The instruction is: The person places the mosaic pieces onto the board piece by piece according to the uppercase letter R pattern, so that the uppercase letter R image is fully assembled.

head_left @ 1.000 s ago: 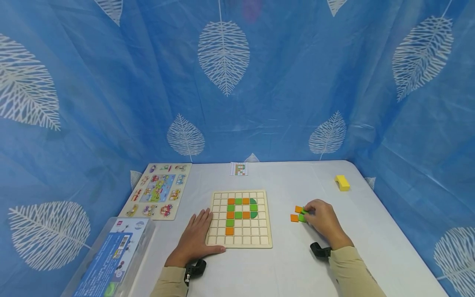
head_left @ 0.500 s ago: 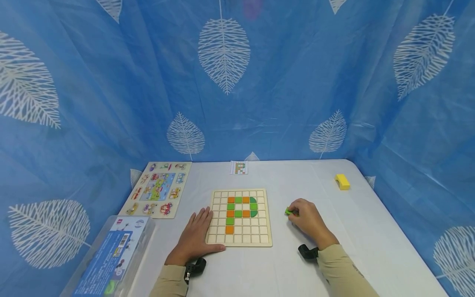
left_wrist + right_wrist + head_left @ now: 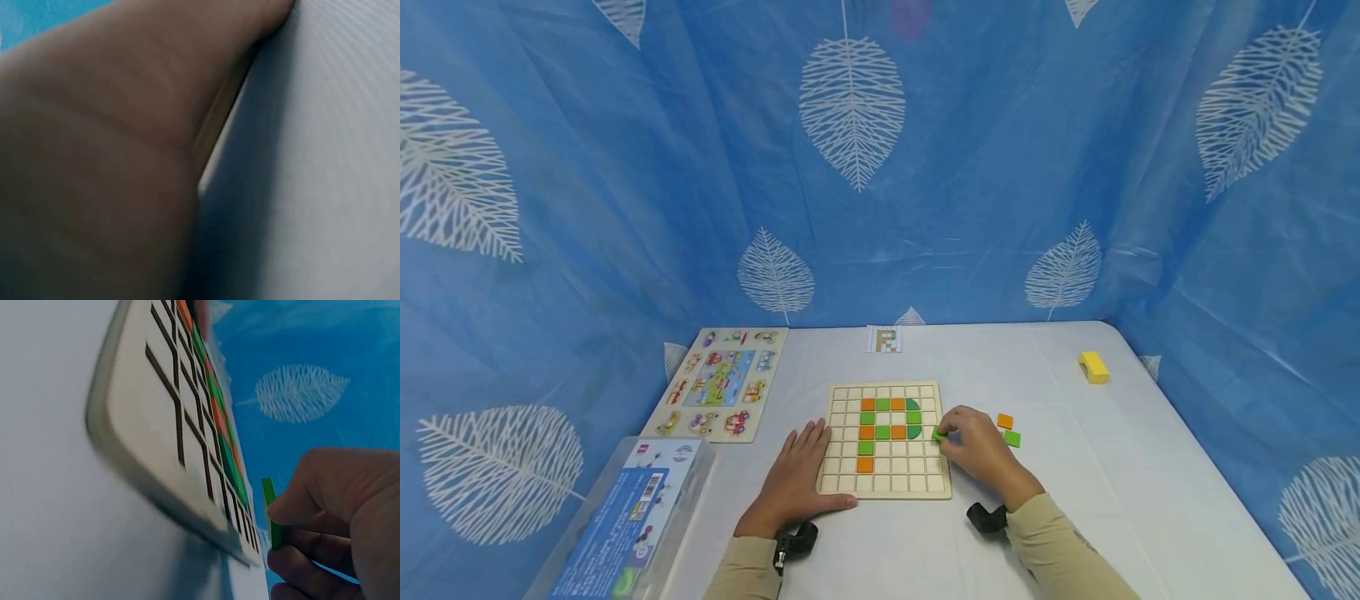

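A light wooden grid board (image 3: 917, 485) lies on the white table, with orange, green and dark green tiles set in its cells in a P-like shape. My left hand (image 3: 793, 475) rests at the board's left edge, fingers straight and thumb along the near-left corner. Over the board's right edge, my right hand (image 3: 981, 450) pinches a green tile (image 3: 270, 495) between thumb and fingers; the right wrist view shows the tile on edge, apart from the board. Right of that hand lie a loose orange tile (image 3: 1004, 421) and a loose green tile (image 3: 1012, 438).
A small pattern card (image 3: 883, 339) lies behind the board. At the back left is a picture puzzle board (image 3: 718, 383), with a clear plastic box (image 3: 625, 517) nearer me. A yellow arch block (image 3: 1093, 367) stands at the far right. Blue leaf-patterned curtain surrounds the table.
My right hand has picked a green tile from the loose group and carried it left to the board. One loose orange tile is no longer visible there. The left hand has stayed put.
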A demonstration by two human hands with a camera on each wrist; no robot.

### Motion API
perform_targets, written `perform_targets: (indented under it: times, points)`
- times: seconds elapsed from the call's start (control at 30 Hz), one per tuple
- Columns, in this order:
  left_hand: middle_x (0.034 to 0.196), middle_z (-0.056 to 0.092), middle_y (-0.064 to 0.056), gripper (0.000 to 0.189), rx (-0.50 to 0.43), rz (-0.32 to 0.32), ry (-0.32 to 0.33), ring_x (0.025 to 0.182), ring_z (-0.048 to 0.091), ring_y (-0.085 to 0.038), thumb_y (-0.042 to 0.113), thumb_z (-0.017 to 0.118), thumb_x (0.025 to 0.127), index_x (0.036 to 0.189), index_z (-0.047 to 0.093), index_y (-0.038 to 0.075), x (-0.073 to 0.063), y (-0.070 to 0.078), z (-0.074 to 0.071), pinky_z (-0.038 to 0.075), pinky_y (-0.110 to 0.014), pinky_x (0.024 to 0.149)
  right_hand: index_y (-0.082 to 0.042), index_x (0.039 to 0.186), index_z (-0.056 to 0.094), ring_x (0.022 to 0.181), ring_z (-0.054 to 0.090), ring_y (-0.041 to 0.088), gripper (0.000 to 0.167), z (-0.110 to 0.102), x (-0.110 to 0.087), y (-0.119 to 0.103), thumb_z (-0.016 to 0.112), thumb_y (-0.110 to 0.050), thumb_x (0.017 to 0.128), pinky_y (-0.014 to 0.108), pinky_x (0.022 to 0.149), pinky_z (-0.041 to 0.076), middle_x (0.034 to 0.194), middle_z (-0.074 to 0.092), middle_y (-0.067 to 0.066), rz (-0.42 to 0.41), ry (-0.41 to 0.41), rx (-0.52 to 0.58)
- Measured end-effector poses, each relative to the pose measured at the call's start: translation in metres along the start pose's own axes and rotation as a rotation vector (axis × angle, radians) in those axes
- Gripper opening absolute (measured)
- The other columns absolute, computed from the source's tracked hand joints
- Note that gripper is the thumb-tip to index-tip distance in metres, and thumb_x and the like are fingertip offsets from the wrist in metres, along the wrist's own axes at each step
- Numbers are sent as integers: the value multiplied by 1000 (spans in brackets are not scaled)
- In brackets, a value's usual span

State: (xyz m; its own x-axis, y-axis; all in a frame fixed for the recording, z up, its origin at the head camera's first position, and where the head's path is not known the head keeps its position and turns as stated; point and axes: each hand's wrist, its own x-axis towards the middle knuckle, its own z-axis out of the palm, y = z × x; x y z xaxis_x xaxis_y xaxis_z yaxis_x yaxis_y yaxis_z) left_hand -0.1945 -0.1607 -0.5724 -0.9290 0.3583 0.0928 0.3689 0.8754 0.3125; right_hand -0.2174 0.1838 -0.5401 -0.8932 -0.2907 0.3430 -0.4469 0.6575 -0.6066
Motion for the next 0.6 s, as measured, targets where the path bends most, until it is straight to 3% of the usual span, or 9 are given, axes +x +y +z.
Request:
perform_targets:
  times: [0.37,0.6]
  points:
    - [169,29,-15,138,24,-4,-3,157,22,-33,96,63,69,164,34,1,0,-3,2,15,-52,126,-13,89,76,98,66,15,18,22,0,-25,76,3,82,40,89,58,100,68,-7,-96,-67,24]
    - [168,31,-16,137,22,0,7,156,24,-35,95,63,69,163,35,0,0,-1,3,17,-54,126,-9,90,76,91,62,13,14,40,1,-44,75,3,83,37,83,58,95,67,-4,-214,-131,0]
